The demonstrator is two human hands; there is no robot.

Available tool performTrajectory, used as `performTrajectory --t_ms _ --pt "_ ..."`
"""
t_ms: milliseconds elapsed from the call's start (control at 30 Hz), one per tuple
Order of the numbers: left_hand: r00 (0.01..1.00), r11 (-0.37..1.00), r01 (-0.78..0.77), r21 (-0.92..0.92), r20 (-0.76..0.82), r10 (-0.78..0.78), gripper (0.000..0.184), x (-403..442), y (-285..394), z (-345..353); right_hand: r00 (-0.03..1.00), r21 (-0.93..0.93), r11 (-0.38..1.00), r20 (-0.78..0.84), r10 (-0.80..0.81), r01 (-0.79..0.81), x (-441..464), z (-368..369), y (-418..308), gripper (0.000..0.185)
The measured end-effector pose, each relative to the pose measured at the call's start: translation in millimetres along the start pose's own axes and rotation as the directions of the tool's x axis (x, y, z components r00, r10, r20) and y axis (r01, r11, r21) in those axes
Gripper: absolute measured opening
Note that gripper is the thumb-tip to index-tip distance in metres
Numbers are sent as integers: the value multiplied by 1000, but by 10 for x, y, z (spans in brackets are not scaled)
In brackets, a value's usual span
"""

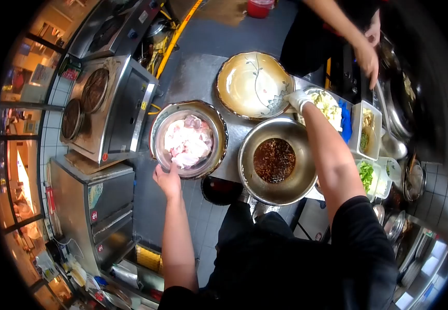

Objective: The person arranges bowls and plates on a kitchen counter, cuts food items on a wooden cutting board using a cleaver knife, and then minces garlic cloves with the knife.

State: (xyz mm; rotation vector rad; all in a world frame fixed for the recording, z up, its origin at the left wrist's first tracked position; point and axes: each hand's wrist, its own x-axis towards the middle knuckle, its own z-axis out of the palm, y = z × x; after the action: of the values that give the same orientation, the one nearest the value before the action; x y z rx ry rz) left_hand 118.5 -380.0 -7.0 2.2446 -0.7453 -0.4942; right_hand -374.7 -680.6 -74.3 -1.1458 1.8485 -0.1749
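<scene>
My left hand [168,181] grips the near rim of a dark-edged ceramic bowl [223,150], its thumb over the edge. Inside that bowl sits a metal bowl [215,135] of pale pink raw meat pieces [188,142]. My right hand [299,100], in a whitish glove, pinches the right rim of a wide cream bowl [250,82] painted with a branch and blue-grey flower. That bowl holds nothing I can see. Nearer to me, under my right forearm, stands a large steel bowl [296,139] with dark brown, speckled sauce [274,160] in it.
Chopped pale vegetables [328,108] fill a container beyond my right wrist. Tubs of greens [366,175] and a ladle [392,144] are at right. A co-worker's arm [356,39] reaches toward the stove. A steel counter with round lids [96,90] stands left.
</scene>
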Motion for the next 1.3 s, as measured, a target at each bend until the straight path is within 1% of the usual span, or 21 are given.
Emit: performTrajectory --t_ms 67,167,233,267,300,400,467,500,533,567,667,767,800,833,900,933,1000,1067,1133,1233,1300 --pt "974 921 195 -339 176 -141 47 -97 193 -14 998 -266 962 23 -54 58 -282 -53 -166 48" --pt "968 842 224 -491 213 -134 53 -110 171 44 990 -542 832 -4 -144 118 -884 -114 -539 60" --pt "944 811 294 -506 287 -163 74 -76 144 7 976 -200 980 -207 -62 20 -1146 -159 -646 69" --pt "945 804 308 -509 262 -196 77 -150 191 -37 948 -230 971 -292 -128 60 -1394 -204 -783 74" --pt "946 797 316 -515 235 -223 81 -204 250 -61 876 -223 956 -403 -267 188 -1699 -192 -862 80" --pt "976 833 200 -516 31 -215 79 -539 119 -132 337 -464 617 -553 -762 636 -2612 -100 -843 59" --pt "996 878 86 -470 47 -73 76 -933 -64 -176 345 -358 548 -493 -798 756 -3347 66 -691 53" --pt "988 900 124 -418 133 -74 75 -1179 -48 -237 340 -390 481 -378 -861 785 -3720 105 -487 55" --pt "968 920 156 -361 243 -69 74 -1414 -38 -273 299 -275 427 -406 -864 861 -3846 409 -105 57" --pt "928 931 220 -291 356 -108 74 -1601 -153 -259 261 -419 432 -405 -876 799 -4214 474 84 59" --pt "752 982 186 -10 645 -136 75 -1997 -483 -202 548 -234 680 -439 -712 695 -5002 782 955 61" --pt "482 926 -238 294 863 -151 71 -1778 -1317 86 689 -150 873 -558 -462 463 -5516 1240 2042 57" --pt "410 833 -413 368 892 -190 69 -1779 -1345 145 757 -53 942 -581 -299 332 -5823 1179 2216 55" --pt "307 837 -437 329 929 -205 69 -1784 -1423 168 822 22 987 -557 -121 161 -6106 1161 2472 54" --pt "121 817 -513 262 965 -234 67 -1771 -1467 268 742 113 993 -669 49 36 -6423 1475 3181 54" --pt "76 779 -581 236 969 -237 67 -1877 -1397 339 624 254 967 -760 181 29 -6660 1503 3336 55" --pt "-10 689 -708 155 973 -229 66 -2181 -1217 495 369 234 966 -893 258 -108 -7233 1515 3546 59" --pt "-88 597 -801 47 977 -194 64 -2642 -1039 637 218 455 884 -878 427 103 -7679 1747 3929 61" --pt "-170 507 -859 -70 974 -153 63 -3319 -716 622 147 455 871 -863 483 -185 -8197 1929 4192 63" --pt "-273 370 -902 -221 957 -96 62 -4400 -589 466 -21 532 816 -840 542 -224 -8886 2393 4771 62" --pt "-406 356 -859 -369 913 -34 55 -4921 -827 577 -114 565 772 -822 559 -291 -9407 2616 5162 66"
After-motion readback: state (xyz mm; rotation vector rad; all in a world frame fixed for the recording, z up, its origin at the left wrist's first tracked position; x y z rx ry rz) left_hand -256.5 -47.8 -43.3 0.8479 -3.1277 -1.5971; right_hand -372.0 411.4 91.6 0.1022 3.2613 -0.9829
